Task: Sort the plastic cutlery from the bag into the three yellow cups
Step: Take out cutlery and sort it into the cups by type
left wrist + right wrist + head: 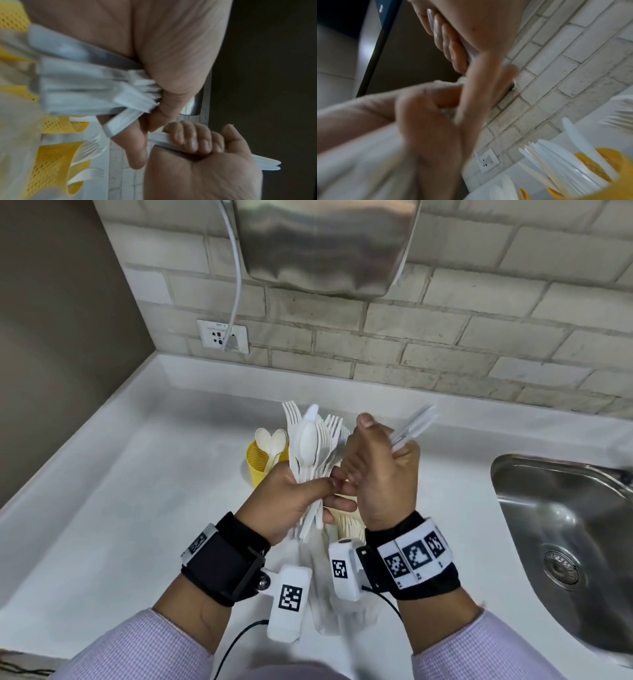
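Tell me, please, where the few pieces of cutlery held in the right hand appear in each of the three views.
Head: the few pieces stick up and to the right from the right hand, right of centre.
Left wrist: lower right, a white strip crossing the curled fingers.
Right wrist: not clearly visible; the fingers hide them.
Shared landmark: the brick-tiled wall.

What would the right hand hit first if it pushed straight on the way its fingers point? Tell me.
Most likely the bundle of cutlery held in the left hand: the right hand, gripping a few pieces, points leftward at it. Depth unclear.
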`<action>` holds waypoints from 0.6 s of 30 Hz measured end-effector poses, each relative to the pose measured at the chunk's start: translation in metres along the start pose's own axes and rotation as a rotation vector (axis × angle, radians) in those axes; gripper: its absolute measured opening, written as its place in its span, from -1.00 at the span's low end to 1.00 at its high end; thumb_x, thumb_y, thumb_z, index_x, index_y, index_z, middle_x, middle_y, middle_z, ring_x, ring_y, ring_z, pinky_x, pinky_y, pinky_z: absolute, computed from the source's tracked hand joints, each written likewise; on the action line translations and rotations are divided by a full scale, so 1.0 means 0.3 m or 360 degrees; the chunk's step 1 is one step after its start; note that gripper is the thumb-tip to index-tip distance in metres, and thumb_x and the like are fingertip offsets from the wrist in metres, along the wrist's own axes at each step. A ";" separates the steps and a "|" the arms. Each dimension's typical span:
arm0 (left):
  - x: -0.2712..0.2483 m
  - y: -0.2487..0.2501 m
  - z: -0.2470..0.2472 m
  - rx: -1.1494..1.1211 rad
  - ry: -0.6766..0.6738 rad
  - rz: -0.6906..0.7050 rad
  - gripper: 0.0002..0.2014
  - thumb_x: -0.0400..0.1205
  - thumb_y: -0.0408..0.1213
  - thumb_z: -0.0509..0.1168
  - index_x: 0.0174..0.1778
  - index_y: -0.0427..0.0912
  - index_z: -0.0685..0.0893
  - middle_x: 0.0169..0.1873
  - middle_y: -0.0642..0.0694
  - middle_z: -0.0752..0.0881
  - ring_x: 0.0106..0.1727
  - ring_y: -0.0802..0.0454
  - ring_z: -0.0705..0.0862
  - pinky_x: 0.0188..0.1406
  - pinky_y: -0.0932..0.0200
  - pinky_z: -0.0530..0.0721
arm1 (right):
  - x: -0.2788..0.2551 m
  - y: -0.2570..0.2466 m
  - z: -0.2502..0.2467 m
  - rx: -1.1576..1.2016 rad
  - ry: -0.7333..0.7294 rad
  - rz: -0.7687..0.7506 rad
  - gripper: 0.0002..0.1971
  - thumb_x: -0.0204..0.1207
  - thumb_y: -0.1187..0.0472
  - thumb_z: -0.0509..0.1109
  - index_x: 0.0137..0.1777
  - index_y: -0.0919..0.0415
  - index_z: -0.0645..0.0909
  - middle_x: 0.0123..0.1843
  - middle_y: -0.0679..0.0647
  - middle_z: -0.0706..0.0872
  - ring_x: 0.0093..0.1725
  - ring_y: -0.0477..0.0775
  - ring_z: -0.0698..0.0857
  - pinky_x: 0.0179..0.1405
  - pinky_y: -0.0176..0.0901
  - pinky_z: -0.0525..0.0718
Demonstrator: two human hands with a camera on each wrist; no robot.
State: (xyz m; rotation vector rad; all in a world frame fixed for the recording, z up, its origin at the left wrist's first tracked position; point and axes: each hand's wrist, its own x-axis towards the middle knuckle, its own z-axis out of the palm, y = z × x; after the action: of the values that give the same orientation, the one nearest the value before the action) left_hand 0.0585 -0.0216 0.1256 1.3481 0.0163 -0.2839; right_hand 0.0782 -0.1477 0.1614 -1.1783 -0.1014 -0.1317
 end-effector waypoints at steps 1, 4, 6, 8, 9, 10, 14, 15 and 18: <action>-0.001 0.001 0.000 0.0004 0.0004 0.0013 -0.84 0.71 -0.58 0.26 0.09 -0.40 0.74 -0.09 -0.30 0.86 -0.08 -0.29 0.87 -0.44 0.20 0.71 | -0.006 0.012 -0.002 0.0012 0.0025 0.0068 -0.45 0.67 0.17 0.36 -0.59 0.10 0.32 -0.67 0.00 0.25 -0.71 -0.04 0.27 -0.62 -0.33 0.37; -0.004 0.000 0.007 0.0085 0.0036 0.0007 -0.85 0.70 -0.57 0.28 0.11 -0.40 0.73 -0.06 -0.29 0.87 -0.11 -0.25 0.87 -0.45 0.20 0.69 | -0.002 0.022 -0.014 0.0011 0.0006 0.0071 -0.47 0.57 0.07 0.40 -0.57 0.15 0.27 -0.64 0.06 0.21 -0.67 0.01 0.22 -0.59 -0.28 0.34; -0.006 -0.008 0.010 0.0136 0.0068 0.0000 -0.88 0.72 -0.52 0.31 0.12 -0.41 0.70 -0.02 -0.28 0.87 -0.18 -0.18 0.85 -0.44 0.17 0.68 | 0.014 0.007 -0.026 0.0054 -0.0018 -0.0012 -0.49 0.61 0.12 0.34 -0.55 0.12 0.24 -0.62 0.03 0.17 -0.63 0.03 0.15 -0.58 -0.23 0.23; -0.009 -0.016 0.015 0.0195 0.0106 0.0017 -0.89 0.73 -0.47 0.32 0.14 -0.38 0.69 0.01 -0.22 0.88 -0.21 -0.14 0.85 -0.43 0.17 0.69 | 0.034 -0.020 -0.045 0.0156 -0.0040 -0.0065 -0.50 0.63 0.14 0.32 -0.51 0.12 0.19 -0.57 0.08 0.09 -0.57 0.08 0.04 -0.57 -0.12 0.08; -0.011 -0.018 0.019 0.0200 0.0114 0.0025 -0.87 0.73 -0.46 0.33 0.16 -0.37 0.69 0.02 -0.19 0.88 -0.21 -0.13 0.85 -0.43 0.18 0.69 | 0.042 -0.034 -0.054 0.0206 -0.0043 -0.0057 -0.48 0.62 0.12 0.34 -0.51 0.12 0.16 -0.56 0.11 0.06 -0.57 0.09 0.03 -0.58 -0.14 0.05; -0.015 -0.015 0.026 0.0183 0.0117 0.0030 -0.86 0.73 -0.45 0.33 0.18 -0.36 0.69 0.03 -0.18 0.88 -0.19 -0.13 0.86 -0.42 0.18 0.69 | 0.047 -0.040 -0.064 0.0244 -0.0051 -0.0040 -0.45 0.59 0.09 0.37 -0.53 0.11 0.15 -0.56 0.11 0.05 -0.58 0.07 0.03 -0.59 -0.17 0.06; -0.026 -0.001 0.054 0.0129 0.0102 0.0053 -0.83 0.72 -0.48 0.33 0.21 -0.43 0.69 0.02 -0.22 0.88 -0.11 -0.18 0.87 -0.44 0.19 0.67 | 0.025 -0.037 -0.078 0.0170 -0.0109 -0.0014 -0.42 0.64 0.11 0.32 -0.59 0.18 0.18 -0.64 0.13 0.10 -0.65 0.05 0.05 -0.61 -0.27 0.16; -0.028 0.001 0.061 0.0137 0.0095 0.0073 -0.82 0.72 -0.49 0.33 0.21 -0.43 0.70 0.01 -0.24 0.88 -0.12 -0.18 0.87 -0.45 0.19 0.66 | 0.011 -0.036 -0.078 0.0123 -0.0104 -0.0020 -0.43 0.65 0.13 0.30 -0.57 0.19 0.15 -0.63 0.18 0.07 -0.64 0.07 0.04 -0.62 -0.29 0.19; -0.036 -0.005 0.072 0.0208 0.0068 0.0135 -0.82 0.72 -0.51 0.31 0.22 -0.36 0.71 0.00 -0.23 0.88 -0.16 -0.18 0.86 -0.44 0.17 0.67 | -0.003 -0.035 -0.092 0.0037 -0.0074 -0.0047 -0.49 0.65 0.14 0.30 -0.49 0.19 0.19 -0.60 0.17 0.10 -0.62 0.06 0.08 -0.59 -0.26 0.22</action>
State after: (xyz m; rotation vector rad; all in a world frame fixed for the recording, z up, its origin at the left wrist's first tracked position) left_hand 0.0443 -0.0405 0.1308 1.4804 -0.0239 -0.1867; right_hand 0.0760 -0.1771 0.1603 -1.1573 -0.1609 -0.1287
